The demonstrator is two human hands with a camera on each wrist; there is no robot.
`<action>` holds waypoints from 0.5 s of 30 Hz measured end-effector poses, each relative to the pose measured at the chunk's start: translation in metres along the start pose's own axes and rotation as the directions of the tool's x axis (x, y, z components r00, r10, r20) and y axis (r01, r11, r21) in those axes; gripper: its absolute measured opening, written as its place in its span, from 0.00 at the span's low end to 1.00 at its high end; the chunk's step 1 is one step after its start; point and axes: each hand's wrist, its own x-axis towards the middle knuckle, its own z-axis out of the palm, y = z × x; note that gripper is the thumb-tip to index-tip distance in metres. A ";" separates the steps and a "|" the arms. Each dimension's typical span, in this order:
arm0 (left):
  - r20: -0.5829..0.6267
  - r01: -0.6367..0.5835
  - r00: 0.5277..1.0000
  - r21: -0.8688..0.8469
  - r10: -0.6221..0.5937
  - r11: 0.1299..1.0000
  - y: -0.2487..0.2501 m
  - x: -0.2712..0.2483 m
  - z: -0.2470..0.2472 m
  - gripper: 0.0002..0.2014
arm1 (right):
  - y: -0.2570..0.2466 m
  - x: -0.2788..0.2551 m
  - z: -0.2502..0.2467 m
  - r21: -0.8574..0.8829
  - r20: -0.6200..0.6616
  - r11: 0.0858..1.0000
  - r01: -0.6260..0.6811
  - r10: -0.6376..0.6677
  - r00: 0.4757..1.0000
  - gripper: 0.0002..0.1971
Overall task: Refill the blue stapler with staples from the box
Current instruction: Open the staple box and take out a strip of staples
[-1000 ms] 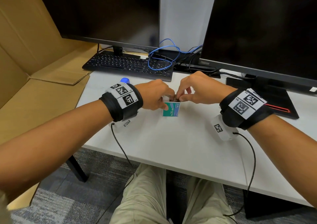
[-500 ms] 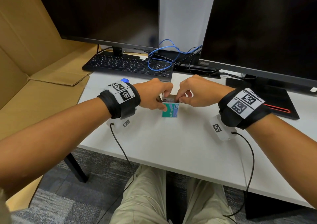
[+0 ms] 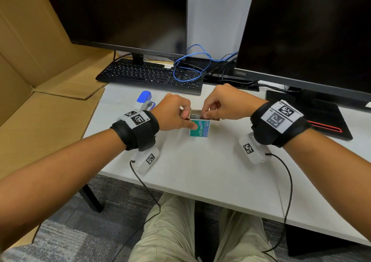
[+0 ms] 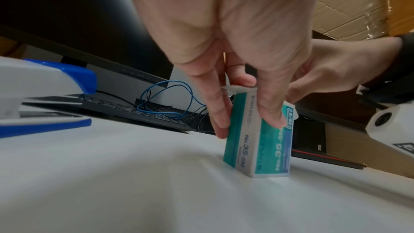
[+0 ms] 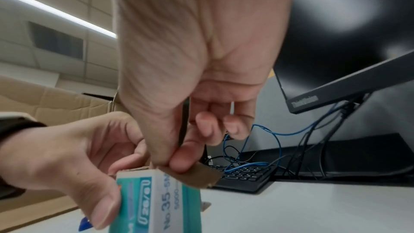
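Observation:
The green staple box (image 3: 199,130) stands upright on the white table (image 3: 200,171). Its top is open and grey staples (image 3: 194,113) show inside. My left hand (image 3: 188,120) grips the box, thumb on the front face and fingers behind. My right hand (image 3: 203,114) is at the open top, thumb and forefinger pinching the brown flap (image 5: 199,176). The blue and white stapler (image 3: 143,100) lies open behind my left wrist, untouched. From the left wrist the box (image 4: 257,148) and stapler (image 4: 44,81) are both in sight.
A black keyboard (image 3: 150,76) and a tangle of blue cable (image 3: 190,67) lie behind the hands, under two dark monitors (image 3: 120,14). A black pad with a red line (image 3: 321,117) sits at the right. Cardboard sheets (image 3: 40,101) border the table's left edge.
The box top has come open and grey staples now show. My right fingertips have shifted down to the opening. My left hand keeps its grip.

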 end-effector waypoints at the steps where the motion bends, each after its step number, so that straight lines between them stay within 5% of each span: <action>1: 0.008 -0.007 1.000 0.016 0.007 1.000 0.001 0.001 0.000 0.21 | -0.003 0.004 -0.001 -0.029 0.000 0.999 0.020 -0.020 1.000 0.06; 9: 0.001 -0.059 0.998 0.049 0.059 0.997 0.005 -0.001 -0.003 0.16 | -0.019 0.032 -0.003 -0.210 0.184 0.975 0.076 -0.037 0.982 0.07; 15: -0.004 -0.065 0.998 0.026 0.065 0.998 0.004 -0.002 -0.002 0.15 | -0.011 0.034 0.004 -0.132 0.118 0.988 0.074 -0.059 0.991 0.06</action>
